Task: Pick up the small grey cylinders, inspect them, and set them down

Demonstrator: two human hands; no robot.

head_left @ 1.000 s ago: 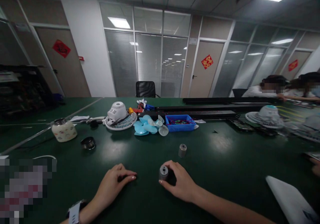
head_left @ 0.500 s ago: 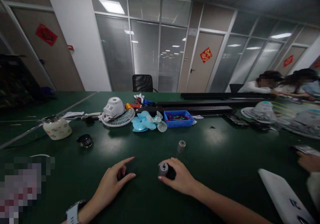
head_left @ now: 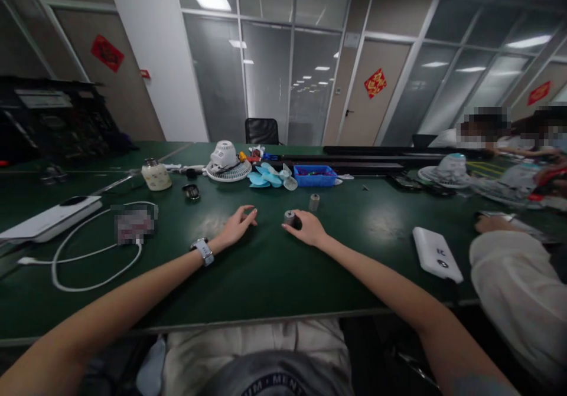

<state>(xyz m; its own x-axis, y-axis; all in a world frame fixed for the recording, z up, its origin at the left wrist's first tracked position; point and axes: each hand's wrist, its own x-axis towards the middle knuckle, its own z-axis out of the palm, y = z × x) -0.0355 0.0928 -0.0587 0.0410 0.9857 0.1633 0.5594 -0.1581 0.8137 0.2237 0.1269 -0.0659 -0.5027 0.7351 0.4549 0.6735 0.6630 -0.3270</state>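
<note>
My right hand (head_left: 309, 228) is wrapped round a small grey cylindrical motor (head_left: 289, 218) that rests on the green table (head_left: 266, 266). My left hand (head_left: 237, 226), a watch on its wrist, lies on the table just left of it with fingers stretched out and nothing in it. A second grey cylinder (head_left: 314, 202) stands a little beyond my right hand. Further back lie light blue fan blades (head_left: 269, 177), a white fan guard with its motor housing (head_left: 225, 163) and a blue parts tray (head_left: 315, 176).
A white device (head_left: 48, 219) with a looped white cable (head_left: 88, 260) lies at the left, a jar (head_left: 156, 175) and a dark lid (head_left: 192, 191) behind. A white power bank (head_left: 436, 254) lies right. A co-worker's sleeve (head_left: 518, 278) and hand (head_left: 489, 223) are at the right edge.
The view has pulled back and tilted down, so my arms and lap now show. My left fingers have spread flatter. My right hand stays on the grey motor.
</note>
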